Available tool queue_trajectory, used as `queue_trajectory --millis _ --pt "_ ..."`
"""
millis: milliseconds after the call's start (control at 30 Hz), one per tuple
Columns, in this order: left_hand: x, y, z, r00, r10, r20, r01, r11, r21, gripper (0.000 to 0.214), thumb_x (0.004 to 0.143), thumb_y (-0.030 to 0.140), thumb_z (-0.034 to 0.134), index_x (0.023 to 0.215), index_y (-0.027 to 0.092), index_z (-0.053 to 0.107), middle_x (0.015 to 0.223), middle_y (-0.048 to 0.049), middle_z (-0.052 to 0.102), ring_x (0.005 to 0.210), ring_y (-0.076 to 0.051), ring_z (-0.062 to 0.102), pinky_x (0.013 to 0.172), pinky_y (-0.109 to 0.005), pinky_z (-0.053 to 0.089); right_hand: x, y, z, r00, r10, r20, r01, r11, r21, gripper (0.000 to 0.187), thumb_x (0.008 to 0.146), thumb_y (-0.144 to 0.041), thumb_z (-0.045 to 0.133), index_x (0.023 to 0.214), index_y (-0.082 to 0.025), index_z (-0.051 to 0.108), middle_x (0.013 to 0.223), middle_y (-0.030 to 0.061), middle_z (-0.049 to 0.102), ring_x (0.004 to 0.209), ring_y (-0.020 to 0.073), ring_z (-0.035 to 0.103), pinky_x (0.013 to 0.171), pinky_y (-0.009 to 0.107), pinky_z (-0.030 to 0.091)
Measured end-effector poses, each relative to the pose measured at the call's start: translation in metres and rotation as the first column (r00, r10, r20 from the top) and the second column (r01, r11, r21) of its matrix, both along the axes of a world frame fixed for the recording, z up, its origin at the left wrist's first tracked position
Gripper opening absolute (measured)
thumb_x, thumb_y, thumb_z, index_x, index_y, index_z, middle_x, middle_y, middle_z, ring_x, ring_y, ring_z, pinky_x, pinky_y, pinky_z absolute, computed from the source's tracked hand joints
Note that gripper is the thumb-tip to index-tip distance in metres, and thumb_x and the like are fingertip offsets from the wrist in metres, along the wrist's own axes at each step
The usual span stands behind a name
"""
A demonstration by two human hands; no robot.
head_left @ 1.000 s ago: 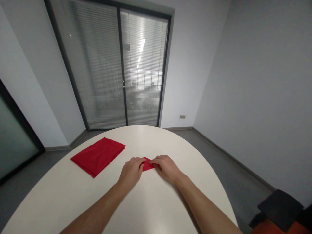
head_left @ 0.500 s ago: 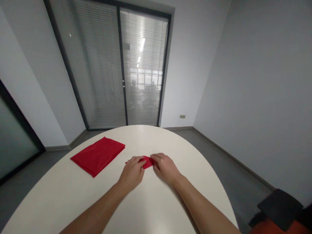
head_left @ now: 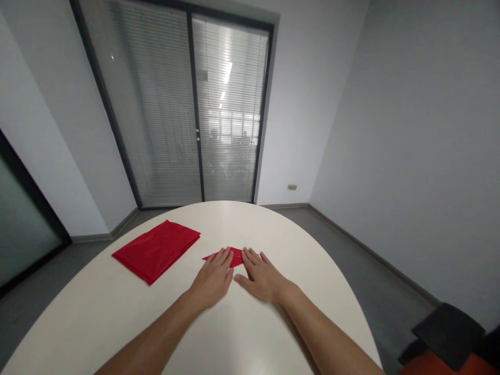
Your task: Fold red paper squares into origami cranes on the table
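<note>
1. Two hands, left hand [head_left: 213, 276] and right hand [head_left: 262, 275], are lying flat on the table [head_left: 242, 323], fingers spread straight, clasping nothing.
2. Small red folded piece [head_left: 236, 257] is lying at both sets of fingertips.
3. Its long axis is running left-right, with a pointed end poking out past the left fingertips.
4. Red cloth stack [head_left: 156, 250] is sitting well left of the left hand.

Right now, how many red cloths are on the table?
2. The large red cloth lies folded left on the table; the small red cloth sits mid-table, partly hidden under the left hand, by the right hand.
</note>
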State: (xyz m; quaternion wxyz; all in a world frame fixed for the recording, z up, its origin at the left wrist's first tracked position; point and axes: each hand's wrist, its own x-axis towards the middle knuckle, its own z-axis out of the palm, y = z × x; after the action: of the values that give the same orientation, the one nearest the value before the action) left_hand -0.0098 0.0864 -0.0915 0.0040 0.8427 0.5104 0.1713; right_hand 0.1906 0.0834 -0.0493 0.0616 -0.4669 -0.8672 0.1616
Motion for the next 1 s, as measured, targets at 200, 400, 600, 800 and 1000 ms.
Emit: queue_trajectory --millis 200,400,600,800,1000 --pt "0.002 -0.004 0.004 0.983 0.186 -0.004 -0.186 0.982 0.018 0.055 0.095 0.023 0.038 0.146 0.003 0.042 0.155 -0.0235 0.037 0.146 -0.033 0.034 0.116 -0.055 0.032 0.0 0.0 -0.003 1.0 -0.01 -0.025 0.011 1.0 0.028 0.079 0.099 -0.06 0.034 0.157 -0.008 0.022 0.162 0.0191 0.016 0.152 0.0316 0.014 0.122 0.054 0.011" --pt "0.0 -0.003 0.004 0.995 -0.079 0.062 0.077 0.996 0.039 0.05 0.097 0.019 0.037 0.146 0.014 0.044 0.154 -0.0125 0.045 0.144 -0.022 0.039 0.118 -0.044 0.034 0.001 0.002 -0.002 1.0 -0.017 -0.015 0.018 0.997 0.073 0.065 0.102 -0.046 0.034 0.156 -0.009 0.028 0.161 0.0181 0.026 0.15 0.0316 0.022 0.12 0.054 0.018" --pt "-0.002 0.002 0.001 0.986 -0.083 0.146 0.079 0.996 0.032 0.044 0.097 0.019 0.041 0.138 0.016 0.055 0.146 -0.011 0.054 0.137 -0.022 0.05 0.116 -0.043 0.04 0.003 0.008 0.004 0.993 0.008 -0.118 0.02 0.972 0.236 0.04 0.097 -0.026 0.045 0.13 -0.014 0.063 0.136 0.0127 0.062 0.126 0.0249 0.054 0.109 0.036 0.037" --pt "-0.001 -0.001 0.007 0.984 -0.055 0.169 0.052 0.998 0.023 0.044 0.094 0.016 0.044 0.135 0.021 0.058 0.141 -0.0076 0.06 0.132 -0.022 0.054 0.113 -0.042 0.043 0.011 0.015 0.003 0.978 -0.124 -0.168 0.161 0.96 0.231 0.03 0.093 -0.02 0.049 0.113 -0.018 0.071 0.11 0.0087 0.072 0.105 0.0216 0.061 0.091 0.029 0.045" --pt "0.0 -0.002 0.009 0.981 -0.021 0.194 0.021 1.0 0.002 0.044 0.093 0.014 0.044 0.132 0.022 0.062 0.14 -0.0066 0.061 0.131 -0.022 0.055 0.113 -0.042 0.043 0.016 0.02 0.0 0.972 -0.164 -0.169 0.2 0.953 0.227 0.031 0.093 -0.017 0.049 0.114 -0.022 0.072 0.109 0.0064 0.073 0.103 0.0212 0.062 0.086 0.029 0.047"
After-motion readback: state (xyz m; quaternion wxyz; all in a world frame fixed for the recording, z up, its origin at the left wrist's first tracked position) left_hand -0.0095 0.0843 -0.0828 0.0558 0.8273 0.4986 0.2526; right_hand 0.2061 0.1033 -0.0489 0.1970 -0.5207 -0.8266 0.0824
